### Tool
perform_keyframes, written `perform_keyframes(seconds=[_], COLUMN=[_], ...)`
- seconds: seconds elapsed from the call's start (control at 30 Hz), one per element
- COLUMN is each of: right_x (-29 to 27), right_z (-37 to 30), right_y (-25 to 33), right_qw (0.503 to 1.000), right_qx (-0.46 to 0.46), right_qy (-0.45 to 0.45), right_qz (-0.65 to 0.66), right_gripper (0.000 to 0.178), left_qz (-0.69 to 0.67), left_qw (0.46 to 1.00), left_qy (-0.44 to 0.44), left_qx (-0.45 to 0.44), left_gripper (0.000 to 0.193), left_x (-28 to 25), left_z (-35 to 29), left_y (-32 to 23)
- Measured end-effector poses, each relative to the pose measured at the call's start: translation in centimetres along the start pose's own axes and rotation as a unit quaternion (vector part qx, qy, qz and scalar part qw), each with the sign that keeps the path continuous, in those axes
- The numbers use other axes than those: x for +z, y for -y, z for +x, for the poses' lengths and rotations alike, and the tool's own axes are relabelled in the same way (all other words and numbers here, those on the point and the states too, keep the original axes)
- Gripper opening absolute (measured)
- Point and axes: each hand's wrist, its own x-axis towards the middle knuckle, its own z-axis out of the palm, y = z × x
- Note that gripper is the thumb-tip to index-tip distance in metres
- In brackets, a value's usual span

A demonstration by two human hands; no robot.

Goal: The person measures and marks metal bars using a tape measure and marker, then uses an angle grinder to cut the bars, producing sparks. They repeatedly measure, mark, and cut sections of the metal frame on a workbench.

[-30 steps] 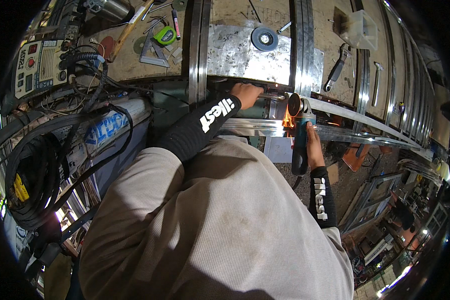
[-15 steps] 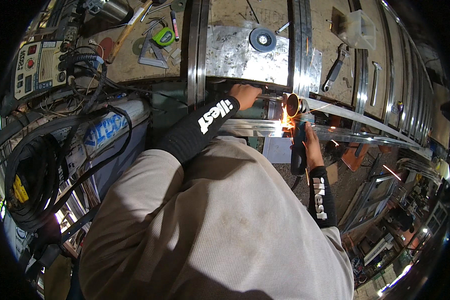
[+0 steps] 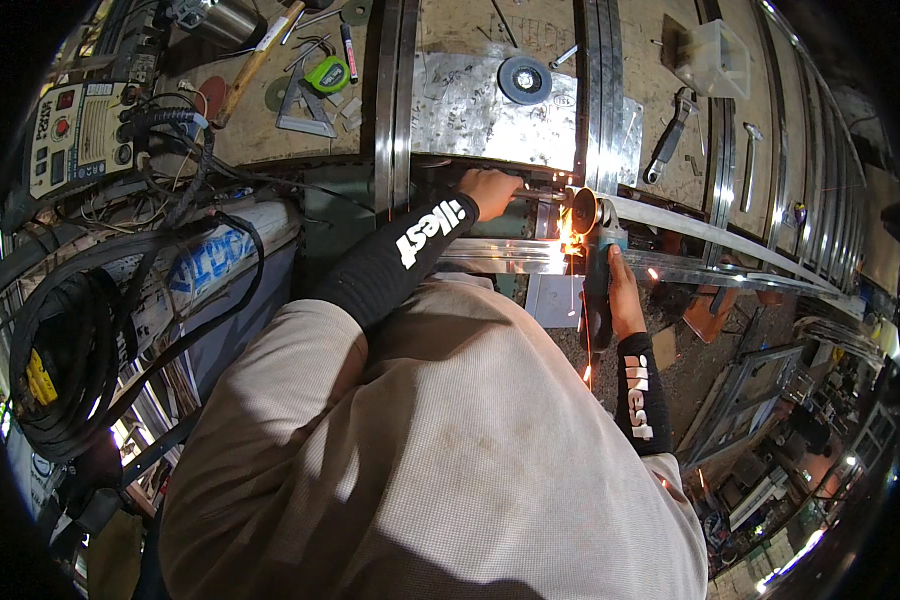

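Observation:
My right hand (image 3: 624,292) is wrapped round the body of an angle grinder (image 3: 597,290), which has a dark body and a teal section near its head. Its thin disc (image 3: 585,209) stands on edge against metal, and bright orange sparks (image 3: 571,232) spray down from the contact. My left hand (image 3: 490,193) is closed at the bench's front edge, left of the disc, on the end of a narrow metal bar (image 3: 544,193). A long pale metal bar (image 3: 715,228) runs off to the right behind the grinder. Below lies a shiny metal profile (image 3: 505,256), close to my body.
On the bench are a loose grinding disc (image 3: 525,79), a green tape measure (image 3: 328,74), a square (image 3: 305,112), an adjustable wrench (image 3: 671,137) and a hammer (image 3: 751,165). Metal tubes (image 3: 394,110) cross it. A welding machine (image 3: 80,137) and coiled cables (image 3: 65,340) stand left.
The grinder has barely shifted and both hands stay in place. The spark spray looks narrower, and stray sparks now fall farther down beside the grinder.

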Motion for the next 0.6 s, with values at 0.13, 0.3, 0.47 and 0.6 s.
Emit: perform_keyframes(seconds=[0.13, 0.3, 0.47, 0.6], right_x=[0.1, 0.7, 0.7, 0.8], right_z=[-0.4, -0.9, -1.4, -1.3], right_y=[0.4, 1.1, 1.7, 1.8], right_qw=[0.998, 0.999, 0.999, 0.999], right_qx=[-0.021, 0.002, 0.038, 0.017], right_qy=[0.035, 0.014, 0.022, 0.025], right_qz=[0.046, 0.051, 0.011, 0.032], right_gripper=[0.062, 0.065, 0.063, 0.061], left_qz=[0.008, -0.009, 0.011, 0.003], left_qw=[1.0, 1.0, 1.0, 1.0], left_qy=[-0.006, -0.012, 0.002, 0.001], left_qx=[0.004, 0.004, 0.004, 0.003], left_gripper=[0.029, 0.021, 0.028, 0.027], left_x=[0.1, 0.0, -0.2, -0.1], left_z=[0.0, -0.2, -0.2, -0.1], left_y=[0.0, -0.1, -0.2, -0.1])
